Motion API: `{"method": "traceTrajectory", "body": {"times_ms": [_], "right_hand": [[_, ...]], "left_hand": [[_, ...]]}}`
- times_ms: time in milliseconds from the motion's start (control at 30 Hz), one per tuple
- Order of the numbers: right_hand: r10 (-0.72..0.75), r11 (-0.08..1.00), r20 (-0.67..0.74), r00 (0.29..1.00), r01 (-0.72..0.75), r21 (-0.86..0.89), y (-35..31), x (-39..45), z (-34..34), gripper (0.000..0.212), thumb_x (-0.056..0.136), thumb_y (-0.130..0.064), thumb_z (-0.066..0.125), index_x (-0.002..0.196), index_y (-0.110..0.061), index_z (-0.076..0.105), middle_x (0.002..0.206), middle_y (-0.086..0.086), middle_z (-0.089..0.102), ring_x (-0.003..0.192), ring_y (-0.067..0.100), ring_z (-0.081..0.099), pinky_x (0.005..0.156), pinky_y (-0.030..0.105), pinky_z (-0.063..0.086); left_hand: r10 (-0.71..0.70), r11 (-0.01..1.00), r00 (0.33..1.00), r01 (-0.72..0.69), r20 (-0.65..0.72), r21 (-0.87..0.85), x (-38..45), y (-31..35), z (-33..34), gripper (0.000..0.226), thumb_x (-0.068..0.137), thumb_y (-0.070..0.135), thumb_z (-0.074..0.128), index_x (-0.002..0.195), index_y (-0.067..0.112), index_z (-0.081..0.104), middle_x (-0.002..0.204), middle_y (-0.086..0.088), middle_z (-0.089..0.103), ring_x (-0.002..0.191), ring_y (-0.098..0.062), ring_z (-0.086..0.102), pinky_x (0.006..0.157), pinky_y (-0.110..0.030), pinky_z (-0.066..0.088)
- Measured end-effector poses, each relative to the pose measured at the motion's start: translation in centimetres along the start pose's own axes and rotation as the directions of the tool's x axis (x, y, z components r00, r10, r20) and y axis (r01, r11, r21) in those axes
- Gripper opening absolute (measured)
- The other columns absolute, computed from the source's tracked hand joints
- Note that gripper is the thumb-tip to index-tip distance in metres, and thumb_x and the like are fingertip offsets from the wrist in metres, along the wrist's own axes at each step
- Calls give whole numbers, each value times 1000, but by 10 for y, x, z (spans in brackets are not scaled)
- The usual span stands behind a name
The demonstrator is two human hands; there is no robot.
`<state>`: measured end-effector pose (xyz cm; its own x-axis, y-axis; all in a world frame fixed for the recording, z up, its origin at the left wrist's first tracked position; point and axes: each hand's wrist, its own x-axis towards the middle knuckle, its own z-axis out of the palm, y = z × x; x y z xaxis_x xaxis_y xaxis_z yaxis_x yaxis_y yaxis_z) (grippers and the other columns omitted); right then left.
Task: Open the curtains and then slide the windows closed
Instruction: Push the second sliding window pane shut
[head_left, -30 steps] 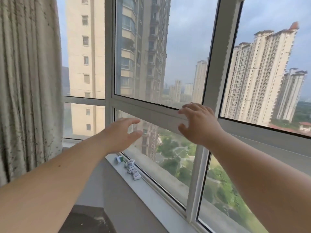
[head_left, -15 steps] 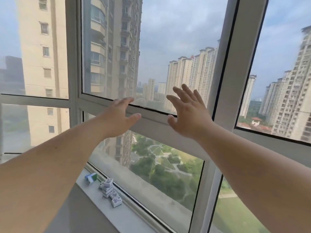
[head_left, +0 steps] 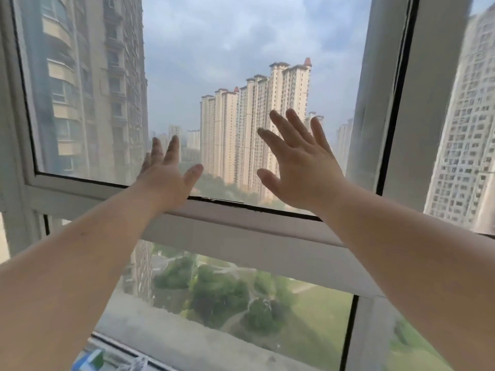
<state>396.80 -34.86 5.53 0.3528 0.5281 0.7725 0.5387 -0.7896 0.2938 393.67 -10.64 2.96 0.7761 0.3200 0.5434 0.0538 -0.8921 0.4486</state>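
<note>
The fingers (head_left: 292,129) of the right hand (head_left: 300,167) are spread wide and point upward, palm toward the window pane (head_left: 227,49); whether they touch the glass cannot be told. The left hand (head_left: 167,175) is likewise open, fingers splayed, held lower, near the pane's bottom edge. Neither hand holds anything. Both forearms reach up from the lower corners across the white window frame (head_left: 241,236), whose horizontal bar runs just below the wrists. A thick upright post (head_left: 380,116) stands just to the right of the right hand. Tower blocks (head_left: 254,124) rise beyond the glass.
</note>
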Motion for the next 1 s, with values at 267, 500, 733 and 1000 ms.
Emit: {"method": "traceTrajectory", "body": {"times_ms": [267, 500, 733, 1000], "right_hand": [[-24, 971, -33, 999, 15, -240, 21, -11, 13, 59, 92, -51, 30, 146, -28, 25, 157, -6, 12, 142, 10, 0, 114, 40, -10], [-11, 988, -310, 951, -38, -151, 32, -33, 11, 45, 94, -41, 44, 125, -12, 58, 142, 3, 46, 135, 19, 35, 112, 48, 17], [2, 999, -523, 853, 19, 34, 52, -56, -9, 30, 89, -34, 55, 98, -9, 70, 109, 6, 67, 105, 28, 60, 93, 45, 35], [41, 959, -444, 895, 91, 270, 51, -53, -29, 28, 87, -26, 57, 100, -5, 70, 115, 12, 64, 117, 32, 53, 99, 52, 35]], "left_hand": [[20, 987, 1000, -23, -21, -158, 14, 21, 47, 109, 59, 85, 18, 137, 24, -26, 145, -11, -35, 134, -28, -27, 108, -45, -9], [9, 973, 1000, -4, 22, -231, 0, 53, 51, 116, 54, 89, 23, 137, 23, -26, 145, -10, -36, 134, -28, -28, 107, -43, -11], [76, 964, 997, -70, 12, -256, -31, 112, 71, 122, 46, 92, 20, 134, 24, -31, 141, -11, -42, 129, -29, -36, 104, -45, -14], [504, 843, 863, -482, 37, -239, -79, 183, 90, 86, 81, 48, 43, 136, 38, -23, 150, 3, -25, 125, -20, -42, 106, -40, -21]]}}
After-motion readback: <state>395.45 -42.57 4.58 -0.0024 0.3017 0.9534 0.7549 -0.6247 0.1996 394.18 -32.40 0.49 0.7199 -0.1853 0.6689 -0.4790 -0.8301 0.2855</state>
